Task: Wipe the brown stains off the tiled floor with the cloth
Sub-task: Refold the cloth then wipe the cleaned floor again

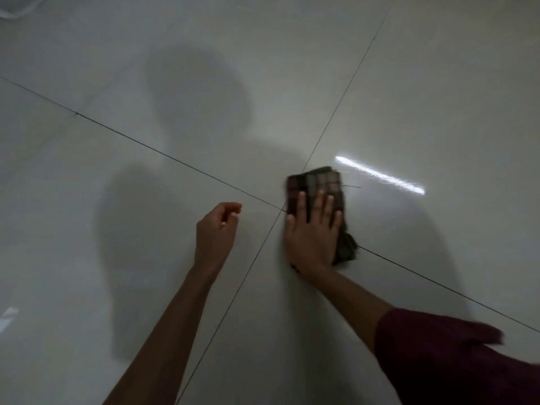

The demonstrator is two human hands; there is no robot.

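Observation:
A folded checked cloth (317,181) in brown and grey lies on the pale tiled floor (146,229), right where four tiles meet. My right hand (311,229) lies flat on it with straight fingers, pressing it to the floor. The cloth's far edge and a bunched corner (347,248) stick out from under the hand. My left hand (217,229) hovers to the left of the cloth with fingers loosely curled, holding nothing. No brown stain shows on the tiles around the cloth; the floor under the cloth is hidden.
Dark grout lines (146,144) cross under the cloth. A bright streak of reflected light (380,175) lies to the cloth's right. My shadow darkens the tiles beyond my hands. A pale object (14,10) shows at the top left corner.

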